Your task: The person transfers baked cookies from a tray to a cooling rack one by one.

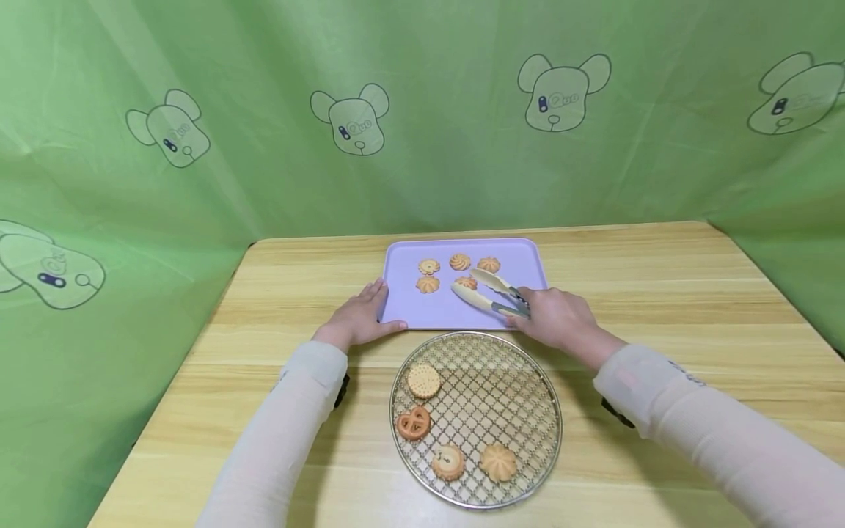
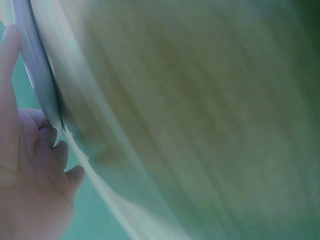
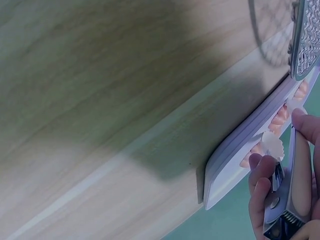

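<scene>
We see the right hand (image 1: 557, 317) gripping cream tongs (image 1: 487, 292) by the handle end, fingers curled round it. The tong arms stand apart, their tips flanking a swirl cookie (image 1: 466, 281) on the lilac tray (image 1: 532, 258); we cannot tell whether the tips touch it. Four more swirl cookies sit on the tray, three in the back row and one front left (image 1: 428, 284).

The left hand (image 1: 359, 317) lies flat with straight fingers against the tray's left front corner, touching its edge. In the left wrist view the fingertips (image 2: 49, 134) meet the tray rim (image 2: 35, 65); everything else there is blurred.

The tray sits mid-table, far side, with its front edge just beside the round wire rack (image 1: 528, 381). The rack holds four biscuits, all in its left and front part: a round one (image 1: 423, 380), a pretzel shape (image 1: 413, 423), a ring-topped one (image 1: 448, 462) and a flower one (image 1: 498, 462). The rack's right half is bare mesh.

The wooden table (image 1: 693, 293) has open surface on both sides of the tray and rack. Green cloth walls (image 1: 422, 147) close in the back and sides.

In the right wrist view we get the tray's edge (image 3: 250, 135), the rack's rim (image 3: 299, 40) and the tong hinge (image 3: 280, 210); the cookies are mostly hidden behind the rim.
</scene>
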Motion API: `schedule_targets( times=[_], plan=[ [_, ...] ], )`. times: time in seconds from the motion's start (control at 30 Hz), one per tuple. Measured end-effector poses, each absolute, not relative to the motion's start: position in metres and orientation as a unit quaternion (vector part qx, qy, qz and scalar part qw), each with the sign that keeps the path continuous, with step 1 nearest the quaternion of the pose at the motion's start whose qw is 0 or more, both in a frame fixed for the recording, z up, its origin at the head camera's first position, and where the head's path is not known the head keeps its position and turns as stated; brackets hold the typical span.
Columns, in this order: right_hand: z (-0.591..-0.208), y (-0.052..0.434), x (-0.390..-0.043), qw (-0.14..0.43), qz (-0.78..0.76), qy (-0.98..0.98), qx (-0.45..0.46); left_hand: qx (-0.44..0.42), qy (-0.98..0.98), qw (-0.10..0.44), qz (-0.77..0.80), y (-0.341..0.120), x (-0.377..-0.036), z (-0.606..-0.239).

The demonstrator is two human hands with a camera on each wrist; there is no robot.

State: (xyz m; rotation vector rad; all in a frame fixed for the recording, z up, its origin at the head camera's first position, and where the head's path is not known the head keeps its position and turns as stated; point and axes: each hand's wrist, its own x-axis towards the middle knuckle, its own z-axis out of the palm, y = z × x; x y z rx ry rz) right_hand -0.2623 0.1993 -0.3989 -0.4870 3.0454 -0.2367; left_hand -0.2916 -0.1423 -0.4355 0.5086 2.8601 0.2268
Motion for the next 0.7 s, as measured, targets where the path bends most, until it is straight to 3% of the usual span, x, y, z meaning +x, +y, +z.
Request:
schedule_targets(
  times=[0.7],
  plan=[
    [-0.399,0.211,-0.253,0.003,-0.085,0.98,-0.178,0.172,0.974,0.114,0.09,-0.142,-0.29,-0.435]
  ],
)
